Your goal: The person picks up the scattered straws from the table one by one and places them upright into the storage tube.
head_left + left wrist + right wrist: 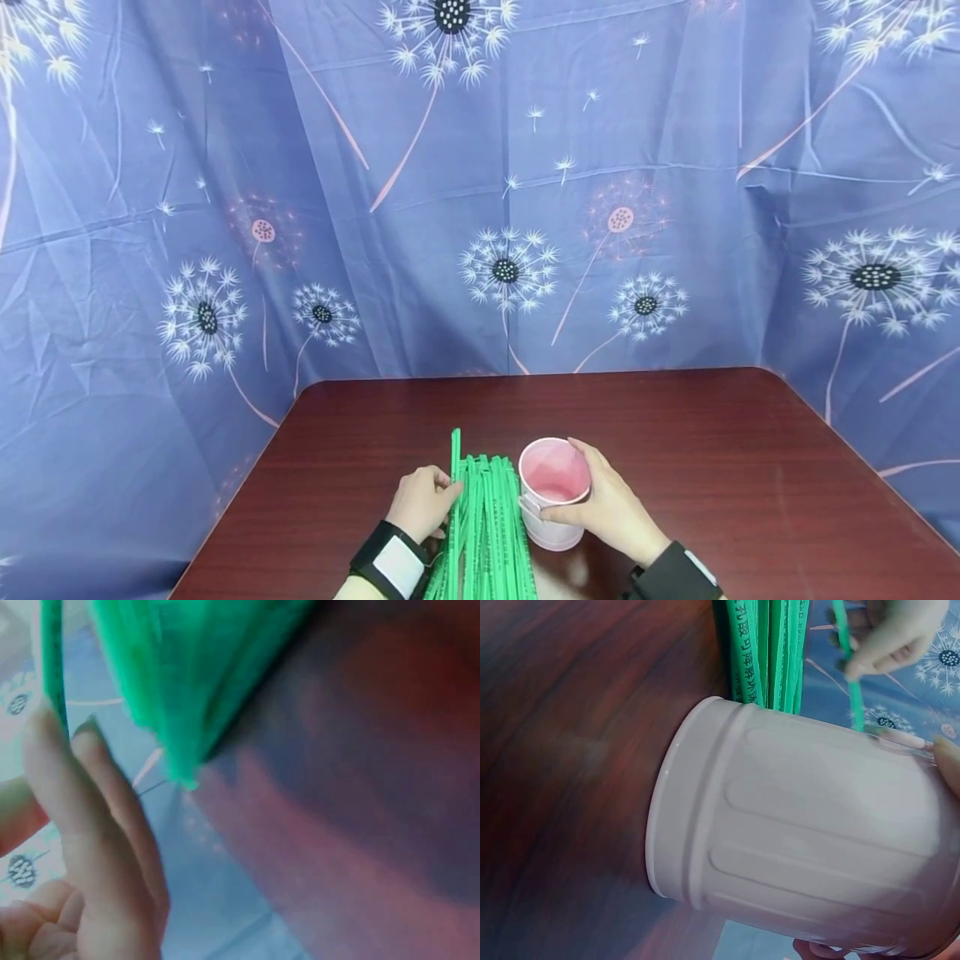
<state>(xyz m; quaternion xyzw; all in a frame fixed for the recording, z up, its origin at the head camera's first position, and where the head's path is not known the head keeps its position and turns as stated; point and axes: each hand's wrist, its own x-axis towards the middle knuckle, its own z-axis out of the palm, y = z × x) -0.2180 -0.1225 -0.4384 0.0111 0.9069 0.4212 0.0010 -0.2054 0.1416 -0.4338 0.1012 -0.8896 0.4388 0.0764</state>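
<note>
My left hand [426,500] pinches one slim green wrapped straw [455,450] between thumb and fingers, its upper end rising above the others. Beside it is a thick bundle of the same green wrapped straws [491,525], with dark printing on their wrappers. The pinched straw [52,660] also shows at the upper left of the left wrist view. Just right of the bundle, my right hand [611,508] grips a pale pink cup [553,533] around its side near the rim. The cup's mouth faces up and its pink inside shows. Ribbed panels run along its wall [817,802].
A dark reddish-brown wooden table [675,433] lies under everything. Blue cloth [420,275] printed with dandelions hangs behind and along both sides. Black bands with pale panels are strapped on both wrists. A pale patch [558,575] shows on the table below the cup.
</note>
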